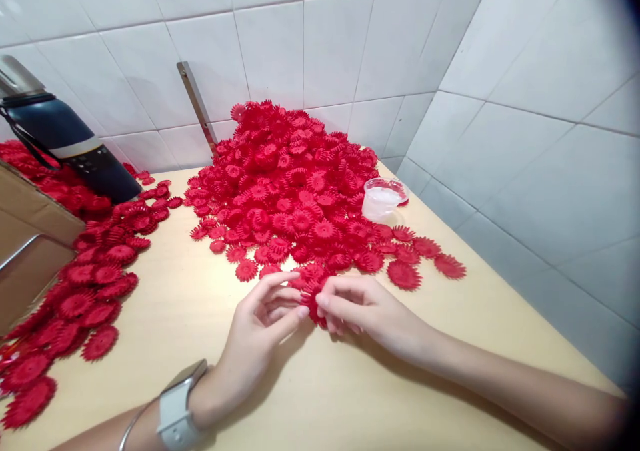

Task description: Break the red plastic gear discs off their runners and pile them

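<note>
A red serrated flower-shaped piece [313,302] is pinched between the fingertips of both hands just above the pale wooden table [210,371]. My left hand [263,331], with a white watch on its wrist, grips the piece from the left. My right hand [360,308] grips it from the right. Directly behind the hands rises a big heap of the same red pieces [285,184], piled against the tiled wall.
A second spread of red pieces [90,284] runs down the table's left side. A small clear plastic cup [383,199] stands at the heap's right edge. A dark blue bottle [60,138] and a cardboard box [30,244] sit at the left. Tiled walls [525,138] close the back and right.
</note>
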`<state>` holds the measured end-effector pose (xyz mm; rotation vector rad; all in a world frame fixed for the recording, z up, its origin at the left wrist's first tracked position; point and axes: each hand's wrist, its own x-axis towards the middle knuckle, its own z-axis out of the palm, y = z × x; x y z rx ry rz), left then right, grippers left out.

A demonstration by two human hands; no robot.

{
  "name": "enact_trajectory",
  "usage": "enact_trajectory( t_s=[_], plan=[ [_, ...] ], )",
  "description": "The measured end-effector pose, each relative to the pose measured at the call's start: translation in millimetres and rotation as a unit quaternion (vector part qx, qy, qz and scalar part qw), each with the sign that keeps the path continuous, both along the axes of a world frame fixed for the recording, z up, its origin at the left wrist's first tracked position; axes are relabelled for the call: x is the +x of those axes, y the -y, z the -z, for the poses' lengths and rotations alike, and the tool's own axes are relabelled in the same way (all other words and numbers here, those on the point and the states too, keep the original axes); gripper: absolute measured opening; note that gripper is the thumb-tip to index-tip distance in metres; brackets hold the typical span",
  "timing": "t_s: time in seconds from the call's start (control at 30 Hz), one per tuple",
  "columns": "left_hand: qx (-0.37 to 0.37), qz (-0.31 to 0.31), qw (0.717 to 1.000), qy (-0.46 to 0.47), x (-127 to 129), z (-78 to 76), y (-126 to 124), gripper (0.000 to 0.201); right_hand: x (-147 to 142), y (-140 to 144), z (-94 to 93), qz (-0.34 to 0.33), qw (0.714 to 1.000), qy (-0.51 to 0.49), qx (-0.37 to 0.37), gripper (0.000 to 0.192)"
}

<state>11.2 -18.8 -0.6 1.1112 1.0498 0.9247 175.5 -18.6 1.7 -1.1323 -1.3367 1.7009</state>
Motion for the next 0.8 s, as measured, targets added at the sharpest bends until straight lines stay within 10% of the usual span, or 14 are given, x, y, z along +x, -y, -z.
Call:
enact_trajectory(
  t_s=[0.43,0.8],
  plan=[
    [0.024,0.059,0.998,0.029,1.7,-0.9,2.2,0.029,1.2,2.0,-0.4,-0.064,0.99,0.078,0.096,0.029],
    [0.037,0.06,0.997,0.015,-0.9,2.5,2.9,0.028,1.1,-1.0,3.4,-0.034,0.999,-0.001,0.015,0.031]
  ],
)
